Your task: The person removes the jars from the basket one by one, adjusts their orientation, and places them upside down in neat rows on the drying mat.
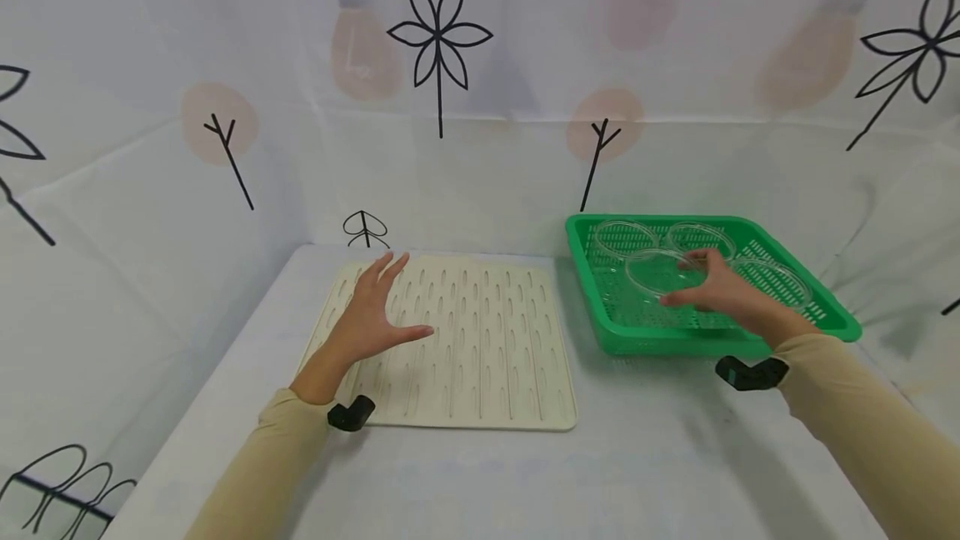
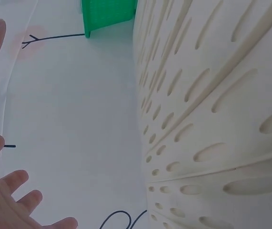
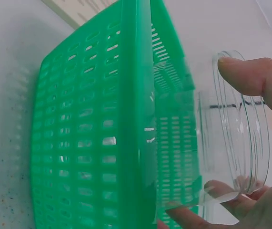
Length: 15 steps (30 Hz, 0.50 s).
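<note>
My right hand grips a clear round glass container by its side, over the front left of a green plastic basket. In the right wrist view, thumb and fingers spread around the container near its ridged rim. Three similar clear containers stand in the basket: one at the back left, one at the back middle, one at the right. My left hand hovers over a cream ridged mat, thumb and fingers apart, holding nothing.
The mat lies left of the basket on a white-covered table. A white cloth backdrop with printed plants and bulbs rises behind and at the sides. Black wrist cameras sit on the left cuff and right cuff.
</note>
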{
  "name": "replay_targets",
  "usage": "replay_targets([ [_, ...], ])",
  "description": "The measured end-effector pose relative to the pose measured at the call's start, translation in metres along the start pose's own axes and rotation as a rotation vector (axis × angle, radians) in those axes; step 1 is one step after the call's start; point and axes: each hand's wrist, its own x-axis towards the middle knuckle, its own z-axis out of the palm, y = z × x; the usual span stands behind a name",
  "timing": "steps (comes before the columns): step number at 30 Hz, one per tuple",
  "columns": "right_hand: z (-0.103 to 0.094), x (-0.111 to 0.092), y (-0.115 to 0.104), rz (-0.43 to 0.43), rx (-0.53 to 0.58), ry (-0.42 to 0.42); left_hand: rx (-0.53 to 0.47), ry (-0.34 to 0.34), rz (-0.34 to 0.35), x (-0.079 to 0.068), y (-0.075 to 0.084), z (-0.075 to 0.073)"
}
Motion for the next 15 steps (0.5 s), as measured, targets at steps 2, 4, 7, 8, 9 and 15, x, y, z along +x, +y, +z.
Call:
replay_targets([
  [2, 0.000, 0.000, -0.003, -0.008, 0.005, 0.003, -0.012, -0.002, 0.005, 0.000, 0.001, 0.000],
  [4, -0.001, 0.000, -0.005, -0.016, 0.010, 0.006, -0.018, -0.003, 0.008, 0.001, 0.002, 0.000],
  [7, -0.001, 0.001, -0.010, -0.026, -0.001, 0.018, -0.031, 0.004, 0.017, 0.002, 0.003, 0.000],
  [8, -0.002, 0.001, -0.012, -0.030, -0.001, 0.021, -0.035, 0.007, 0.022, 0.002, 0.004, 0.000],
  [9, -0.002, 0.001, -0.013, -0.032, -0.004, 0.025, -0.038, 0.009, 0.025, 0.003, 0.004, 0.000],
  [15, -0.002, -0.001, -0.023, -0.060, 0.014, 0.027, -0.051, 0.014, 0.033, 0.005, 0.007, 0.001],
])
